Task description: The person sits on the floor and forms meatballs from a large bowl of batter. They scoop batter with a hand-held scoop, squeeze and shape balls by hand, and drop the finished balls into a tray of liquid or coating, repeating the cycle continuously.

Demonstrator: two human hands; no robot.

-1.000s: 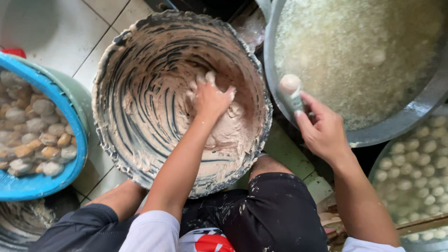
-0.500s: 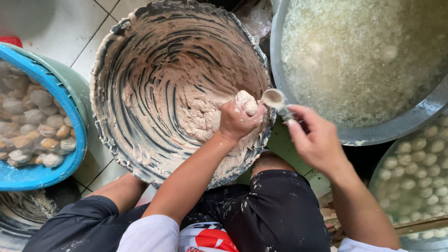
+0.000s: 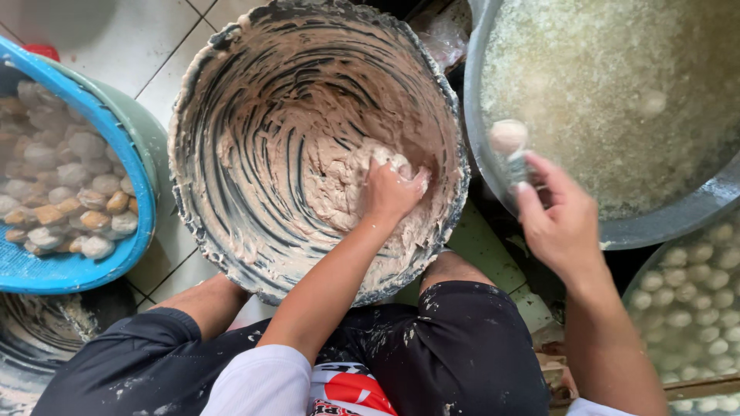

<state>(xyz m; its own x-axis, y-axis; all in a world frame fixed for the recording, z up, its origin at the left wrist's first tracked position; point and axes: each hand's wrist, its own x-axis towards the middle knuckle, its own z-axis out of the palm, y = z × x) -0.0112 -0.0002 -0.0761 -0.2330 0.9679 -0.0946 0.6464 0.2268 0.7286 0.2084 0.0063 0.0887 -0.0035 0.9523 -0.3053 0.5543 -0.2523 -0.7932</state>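
My left hand (image 3: 391,192) is sunk in pale beige paste (image 3: 339,185) inside a big round basin (image 3: 223,100) smeared with the same paste, fingers closed on a lump of it. My right hand (image 3: 561,223) grips a metal spoon (image 3: 510,150) with a ball of paste on its bowl. The spoon hangs over the rim of a large grey pot (image 3: 694,212) filled with cloudy liquid.
A blue colander (image 3: 92,266) holding several cooked balls sits at the left in a green tub. Another bowl of white balls in water (image 3: 694,308) lies at the lower right. My knees in black shorts (image 3: 432,354) are under the basin. White floor tiles show at top left.
My left hand went from the basin's right rim back down into the paste. My right hand carried the spoon with its ball rightward, over the pot's rim.
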